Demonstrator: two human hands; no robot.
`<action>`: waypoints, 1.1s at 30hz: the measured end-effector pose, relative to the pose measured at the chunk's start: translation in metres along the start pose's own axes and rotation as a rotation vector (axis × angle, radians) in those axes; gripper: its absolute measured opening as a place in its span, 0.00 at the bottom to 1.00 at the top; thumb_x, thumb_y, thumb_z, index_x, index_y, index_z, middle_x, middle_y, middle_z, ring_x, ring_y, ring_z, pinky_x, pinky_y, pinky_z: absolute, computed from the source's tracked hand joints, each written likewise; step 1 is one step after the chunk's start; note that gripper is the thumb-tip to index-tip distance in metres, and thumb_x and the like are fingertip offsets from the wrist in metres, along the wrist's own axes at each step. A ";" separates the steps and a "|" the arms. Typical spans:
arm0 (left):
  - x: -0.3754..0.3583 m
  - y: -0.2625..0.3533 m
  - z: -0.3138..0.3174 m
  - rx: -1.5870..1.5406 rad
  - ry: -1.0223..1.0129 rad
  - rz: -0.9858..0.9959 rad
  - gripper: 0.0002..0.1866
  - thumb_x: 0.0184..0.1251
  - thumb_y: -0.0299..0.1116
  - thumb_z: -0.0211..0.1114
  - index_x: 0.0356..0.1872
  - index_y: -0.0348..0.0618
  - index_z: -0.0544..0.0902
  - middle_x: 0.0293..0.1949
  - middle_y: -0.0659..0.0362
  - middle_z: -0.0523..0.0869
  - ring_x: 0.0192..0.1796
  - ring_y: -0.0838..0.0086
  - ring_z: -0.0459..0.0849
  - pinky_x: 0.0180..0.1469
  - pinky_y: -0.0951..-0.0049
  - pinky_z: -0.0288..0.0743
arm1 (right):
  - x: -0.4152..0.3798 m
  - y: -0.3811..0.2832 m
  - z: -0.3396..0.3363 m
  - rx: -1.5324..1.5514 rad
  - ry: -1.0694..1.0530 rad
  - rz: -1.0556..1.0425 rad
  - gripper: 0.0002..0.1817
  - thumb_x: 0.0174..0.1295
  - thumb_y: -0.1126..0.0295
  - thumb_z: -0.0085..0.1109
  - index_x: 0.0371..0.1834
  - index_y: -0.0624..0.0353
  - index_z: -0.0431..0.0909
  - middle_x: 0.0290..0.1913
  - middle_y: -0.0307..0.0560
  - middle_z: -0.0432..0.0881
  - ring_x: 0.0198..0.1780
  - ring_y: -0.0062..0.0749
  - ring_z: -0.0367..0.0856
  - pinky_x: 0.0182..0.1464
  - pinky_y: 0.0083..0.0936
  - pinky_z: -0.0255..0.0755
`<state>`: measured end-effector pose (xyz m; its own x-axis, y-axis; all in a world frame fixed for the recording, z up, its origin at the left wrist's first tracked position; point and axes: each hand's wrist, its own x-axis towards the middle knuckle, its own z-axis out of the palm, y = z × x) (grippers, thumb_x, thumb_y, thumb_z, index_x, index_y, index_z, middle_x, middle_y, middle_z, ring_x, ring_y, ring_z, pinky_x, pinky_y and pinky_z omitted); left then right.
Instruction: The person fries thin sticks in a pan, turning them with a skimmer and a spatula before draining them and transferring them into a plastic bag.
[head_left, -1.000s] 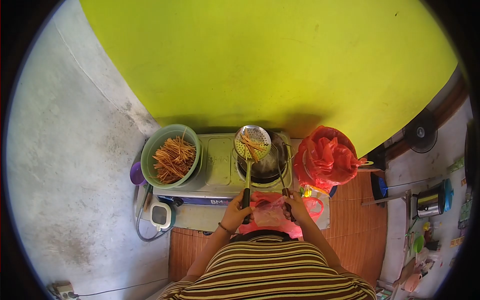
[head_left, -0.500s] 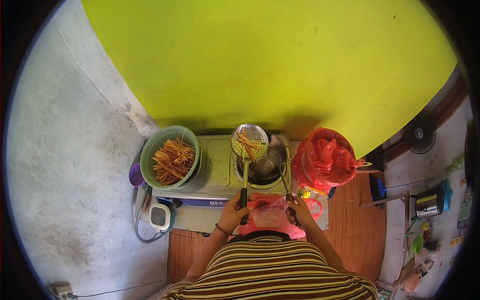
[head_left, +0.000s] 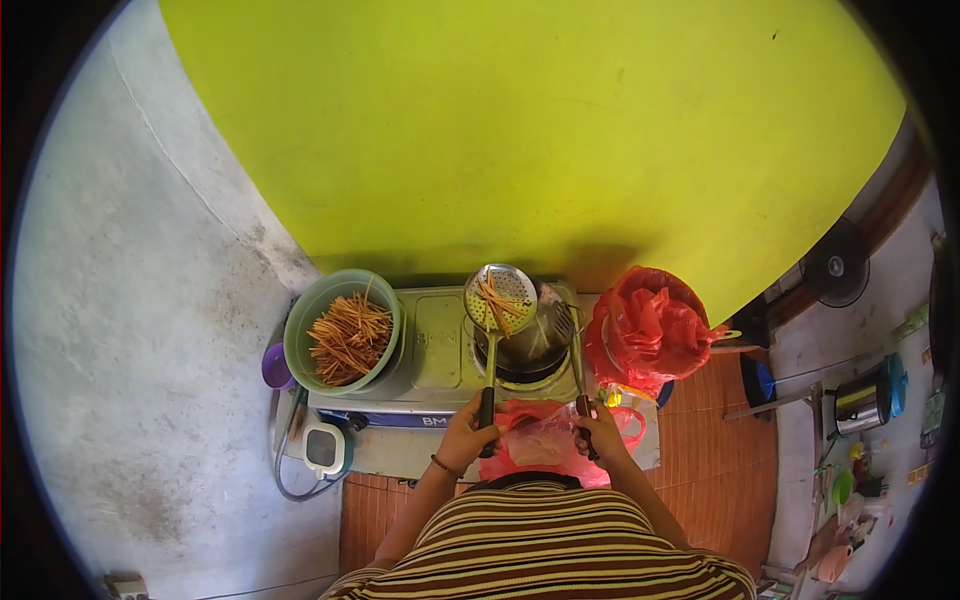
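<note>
My left hand is closed round the black handle of a perforated skimmer. A few thin brown fried sticks lie in its round bowl, which is held above a dark pan on the stove. With my right hand I grip a dark-handled slotted spatula; its slotted head is at the pan's right side. The skimmer covers part of the pan, and its contents are hard to make out. Left of the stove's middle, a green basin holds a heap of similar sticks.
A container lined with red plastic stands right of the stove. Pink plastic bags lie between my body and the stove. A white-lidded container and a purple cup are at left. The yellow-green wall rises behind.
The spatula has swung to the right, from over the pan's middle to its right rim. The skimmer stays over the pan with the sticks in it. The whole view has shifted slightly.
</note>
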<state>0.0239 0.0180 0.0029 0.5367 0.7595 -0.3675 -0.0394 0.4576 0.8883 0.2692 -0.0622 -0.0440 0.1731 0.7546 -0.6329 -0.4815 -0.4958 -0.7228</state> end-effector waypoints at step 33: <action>-0.003 0.010 -0.022 -0.054 0.027 0.053 0.34 0.54 0.17 0.57 0.66 0.38 0.62 0.50 0.55 0.80 0.26 0.79 0.78 0.29 0.80 0.76 | 0.039 -0.019 0.029 -1.263 0.225 -0.622 0.32 0.50 0.73 0.56 0.62 0.51 0.58 0.31 0.63 0.77 0.37 0.62 0.78 0.41 0.47 0.72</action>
<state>0.0033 0.0306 0.0066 0.5101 0.7951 -0.3281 -0.1128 0.4400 0.8909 0.2602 -0.0108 -0.0463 0.2565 0.9640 -0.0695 0.7776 -0.2486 -0.5775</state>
